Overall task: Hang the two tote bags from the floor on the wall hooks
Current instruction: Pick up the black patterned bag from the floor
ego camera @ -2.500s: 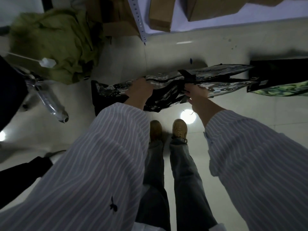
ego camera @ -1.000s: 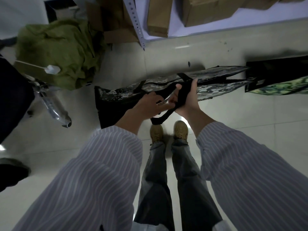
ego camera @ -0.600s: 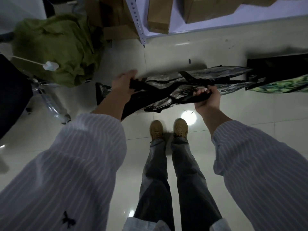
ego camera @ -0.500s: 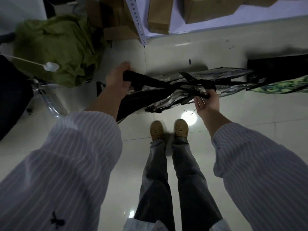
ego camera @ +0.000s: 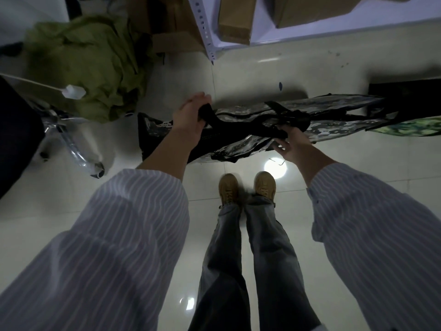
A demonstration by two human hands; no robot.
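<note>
A grey camouflage tote bag (ego camera: 334,108) with black straps hangs in front of me above the floor, stretched left to right. My left hand (ego camera: 191,115) is closed around one black strap (ego camera: 238,126) at the bag's left part. My right hand (ego camera: 291,142) grips the strap's other end near the bag's middle, its fingers partly spread under the fabric. A second tote bag (ego camera: 410,127), black with a green leafy print, lies on the floor at the right edge, partly behind the first. No wall hooks are in view.
A crumpled green cloth (ego camera: 90,63) lies at the upper left beside cardboard boxes (ego camera: 236,17) and a white shelf upright (ego camera: 202,27). A chrome chair base (ego camera: 71,144) stands at the left. My shoes (ego camera: 248,187) rest on the glossy tiled floor.
Both hands moved apart from the bag's middle, drawing the black strap taut between them. The left hand shifted left and upward; the bag rose slightly.
</note>
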